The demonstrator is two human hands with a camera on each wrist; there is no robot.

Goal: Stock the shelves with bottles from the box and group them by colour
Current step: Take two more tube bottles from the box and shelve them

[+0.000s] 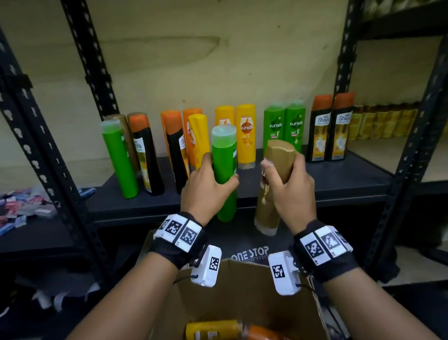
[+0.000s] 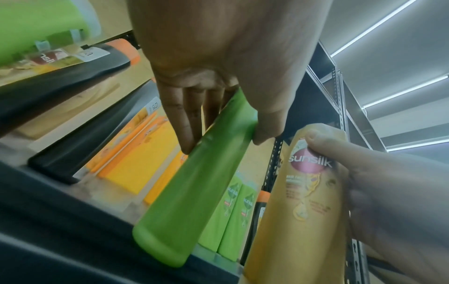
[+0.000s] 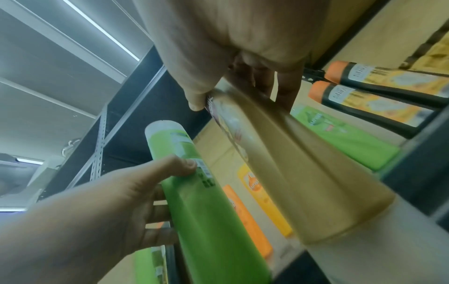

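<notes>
Left hand (image 1: 207,185) has its fingers wrapped round a green shampoo bottle (image 1: 224,170), cap end down, right hand (image 1: 291,190) grips a gold Sunsilk bottle (image 1: 271,187) the same way, and both bottles hang just in front of the black shelf (image 1: 345,180), above the open cardboard box (image 1: 240,294). On the shelf stand green, black-and-orange, orange and yellow bottles, with two green Sunsilk bottles (image 1: 283,127) at the back. Down in the box lie a yellow bottle (image 1: 212,330) and an orange bottle (image 1: 272,339).
</notes>
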